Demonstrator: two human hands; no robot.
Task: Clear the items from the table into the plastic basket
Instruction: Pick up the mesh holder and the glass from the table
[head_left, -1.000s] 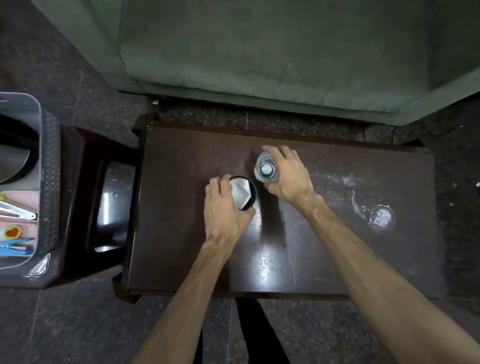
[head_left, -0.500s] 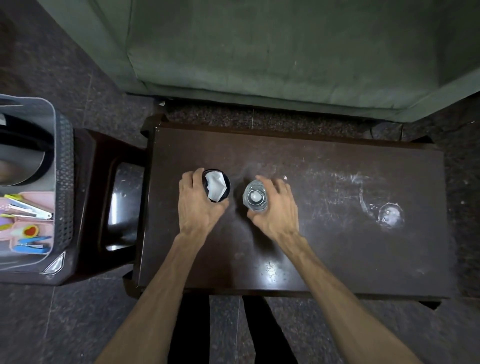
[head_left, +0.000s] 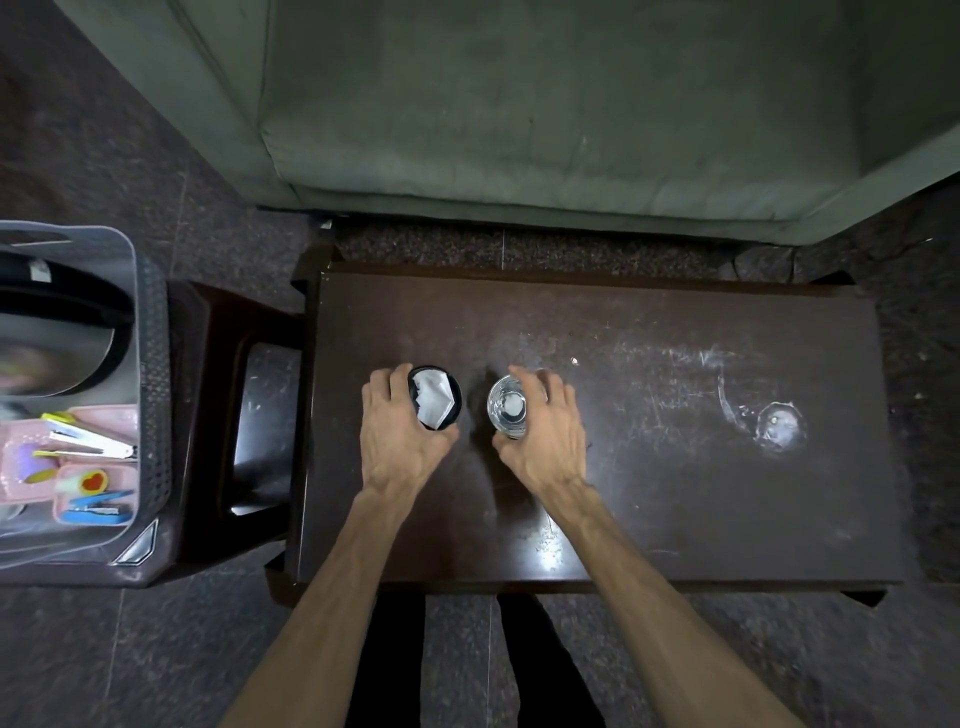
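My left hand (head_left: 397, 436) is wrapped around a black cup (head_left: 453, 387) that holds crumpled white paper. My right hand (head_left: 545, 436) grips a clear drinking glass (head_left: 506, 405), seen from above. Both sit over the left-middle of the dark brown table (head_left: 675, 467). Whether they rest on the tabletop or hover just above it, I cannot tell. The grey plastic basket (head_left: 153, 364) stands at the far left on a dark stool, apart from both hands.
The basket holds a black-rimmed round item (head_left: 62, 332), a pink tray (head_left: 31, 447) with a stapler and small colourful things. The dark stool (head_left: 244, 415) stands between basket and table. A green sofa (head_left: 545, 104) runs behind the table. A wet ring mark (head_left: 776, 423) lies at right.
Both hands have carried the black cup and the glass leftward across the table, toward the basket side, keeping their grips. The view has shifted left, showing more of the basket.
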